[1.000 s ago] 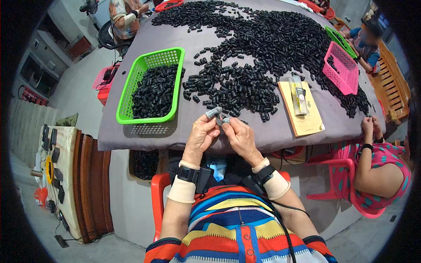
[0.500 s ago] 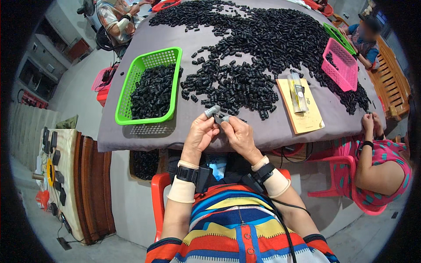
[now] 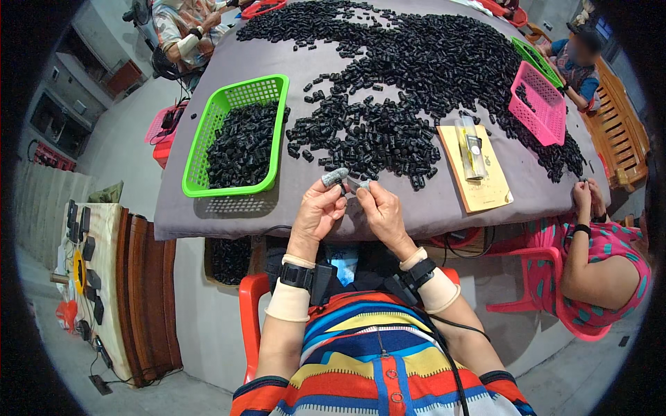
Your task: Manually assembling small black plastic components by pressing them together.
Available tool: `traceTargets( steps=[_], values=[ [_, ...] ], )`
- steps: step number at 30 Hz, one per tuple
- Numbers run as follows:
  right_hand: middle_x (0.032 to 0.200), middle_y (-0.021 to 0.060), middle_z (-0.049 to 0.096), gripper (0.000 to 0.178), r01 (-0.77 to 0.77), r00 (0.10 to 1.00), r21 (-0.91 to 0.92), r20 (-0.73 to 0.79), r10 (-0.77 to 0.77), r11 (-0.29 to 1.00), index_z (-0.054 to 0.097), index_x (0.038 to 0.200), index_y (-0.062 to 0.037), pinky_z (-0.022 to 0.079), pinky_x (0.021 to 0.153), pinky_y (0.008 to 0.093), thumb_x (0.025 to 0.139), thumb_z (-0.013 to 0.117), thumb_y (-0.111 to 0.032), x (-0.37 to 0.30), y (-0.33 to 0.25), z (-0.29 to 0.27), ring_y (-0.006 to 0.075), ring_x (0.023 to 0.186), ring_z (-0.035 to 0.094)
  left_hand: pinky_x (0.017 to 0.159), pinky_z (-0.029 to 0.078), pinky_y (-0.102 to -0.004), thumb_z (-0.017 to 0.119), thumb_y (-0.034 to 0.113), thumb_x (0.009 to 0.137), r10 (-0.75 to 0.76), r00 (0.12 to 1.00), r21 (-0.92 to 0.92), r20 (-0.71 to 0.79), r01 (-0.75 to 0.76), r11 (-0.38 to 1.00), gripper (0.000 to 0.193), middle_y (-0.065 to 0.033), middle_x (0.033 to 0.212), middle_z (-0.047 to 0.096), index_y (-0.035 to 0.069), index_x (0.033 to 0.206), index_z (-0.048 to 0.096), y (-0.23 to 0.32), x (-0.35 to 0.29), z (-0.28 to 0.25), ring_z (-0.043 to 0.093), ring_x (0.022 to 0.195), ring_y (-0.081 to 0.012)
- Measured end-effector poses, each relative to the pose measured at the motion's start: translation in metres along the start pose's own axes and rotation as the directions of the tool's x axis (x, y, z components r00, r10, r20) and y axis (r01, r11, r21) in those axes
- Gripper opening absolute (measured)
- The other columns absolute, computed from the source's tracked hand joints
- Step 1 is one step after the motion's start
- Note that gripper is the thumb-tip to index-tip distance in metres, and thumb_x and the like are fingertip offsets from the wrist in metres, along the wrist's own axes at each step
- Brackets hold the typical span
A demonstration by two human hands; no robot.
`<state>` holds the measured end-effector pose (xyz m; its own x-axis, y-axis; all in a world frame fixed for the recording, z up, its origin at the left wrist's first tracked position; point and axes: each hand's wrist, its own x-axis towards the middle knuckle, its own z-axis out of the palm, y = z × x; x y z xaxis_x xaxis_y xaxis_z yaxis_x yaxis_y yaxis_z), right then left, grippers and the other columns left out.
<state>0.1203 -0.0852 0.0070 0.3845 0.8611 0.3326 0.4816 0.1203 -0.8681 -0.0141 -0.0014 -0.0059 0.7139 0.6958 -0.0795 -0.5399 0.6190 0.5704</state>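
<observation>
My left hand [image 3: 318, 211] is closed in a pinch on a small black cylindrical part [image 3: 343, 188], mostly hidden by the fingers. Grey wrapping covers its index fingertip. Just to the right, my right hand [image 3: 383, 216] is also pinched, and its index fingertip is wrapped in grey too. A thin, dull sliver [image 3: 352, 184] shows between the two hands at the right fingertips; its kind is too small to tell. Both hands are above the table's near edge, in front of a loose pile of black cylindrical parts [image 3: 374, 135].
Left of the pile stands a green basket [image 3: 280, 139] of black parts. A yellowish booklet [image 3: 485, 194] with a clear case [image 3: 472, 156] lies to the right. Beyond is a pink basket [image 3: 551, 114]. Co-workers sit around the grey-covered table [image 3: 208, 222]; one person's hands [image 3: 590, 194] are at the right edge.
My right hand has shifted slightly right, opening a small gap between the fingertips of both hands. My left hand has barely moved. The sliver between them shows more plainly.
</observation>
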Motion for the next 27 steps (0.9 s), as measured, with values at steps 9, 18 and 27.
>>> traceTargets(
  steps=[9,18,27],
  values=[
    [0.064,0.0152,0.051,0.028,0.021,1.0,-0.03,0.006,-0.021,0.999,0.046,0.071,-0.0021,0.039,0.051,0.0396,0.087,0.055,-0.023,0.0,-0.002,-0.001,0.034,0.058,0.052,0.052,0.043,-0.021,0.056,0.004,0.087,-0.012,1.0,0.014,-0.019,0.012,1.0,0.022,-0.0034,0.085,0.061,0.005,0.108,0.059,-0.006,0.003,-0.011,0.054,0.063,-0.009],
    [0.069,0.0132,0.055,0.022,0.075,0.997,-0.085,-0.005,-0.075,0.994,0.053,0.076,-0.0041,0.042,0.053,0.0402,0.086,0.056,-0.023,-0.001,-0.003,0.002,0.0344,0.063,0.056,0.05,0.043,-0.0197,0.056,0.004,0.087,-0.007,0.999,0.199,-0.034,0.014,0.98,0.02,-0.0023,0.084,0.061,0.003,0.107,0.058,-0.007,-0.001,0.007,0.054,0.063,-0.0074],
    [0.069,0.0138,0.054,0.022,0.04,0.999,-0.078,0.008,-0.04,0.996,0.052,0.075,-0.0033,0.041,0.052,0.0398,0.086,0.057,-0.022,-0.001,-0.001,0.0,0.0335,0.062,0.056,0.05,0.043,-0.0195,0.057,0.005,0.087,0.023,0.999,0.118,-0.034,-0.018,0.993,0.02,-0.0031,0.084,0.061,0.003,0.106,0.058,-0.008,0.002,-0.005,0.054,0.063,-0.0076]
  ],
)
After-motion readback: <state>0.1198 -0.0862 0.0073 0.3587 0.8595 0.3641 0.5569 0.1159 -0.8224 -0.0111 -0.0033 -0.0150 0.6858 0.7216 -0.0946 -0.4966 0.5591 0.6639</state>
